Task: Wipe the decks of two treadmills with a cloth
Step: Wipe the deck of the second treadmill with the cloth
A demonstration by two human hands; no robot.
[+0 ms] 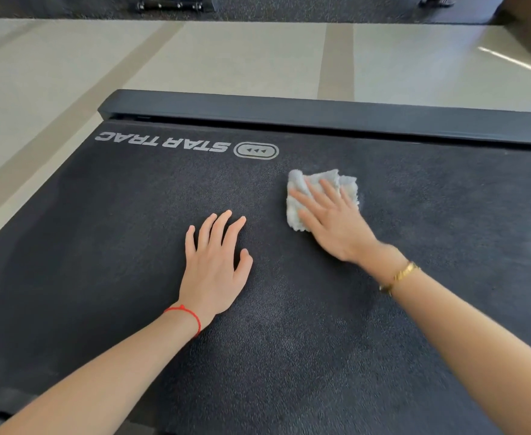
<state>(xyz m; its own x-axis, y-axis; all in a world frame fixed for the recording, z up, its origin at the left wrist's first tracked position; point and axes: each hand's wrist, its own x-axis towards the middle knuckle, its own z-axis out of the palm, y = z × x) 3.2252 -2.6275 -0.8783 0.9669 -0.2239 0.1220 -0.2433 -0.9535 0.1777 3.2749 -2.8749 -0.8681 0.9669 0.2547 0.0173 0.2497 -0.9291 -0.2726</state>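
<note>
Left hand point(215, 265) spread flat on deck point(289, 356), right hand point(333, 221) flat, pressing cloth point(336, 180)

Open deck point(132, 246), side rail point(320, 113) beyond.

Bright even daylight; sun streak on floor point(515, 62); wide-angle edge warp.

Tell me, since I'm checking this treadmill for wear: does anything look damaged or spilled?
Nothing stands out. The belt looks whole, the right hand presses the cloth flat, and the left hand rests beside it.
</note>
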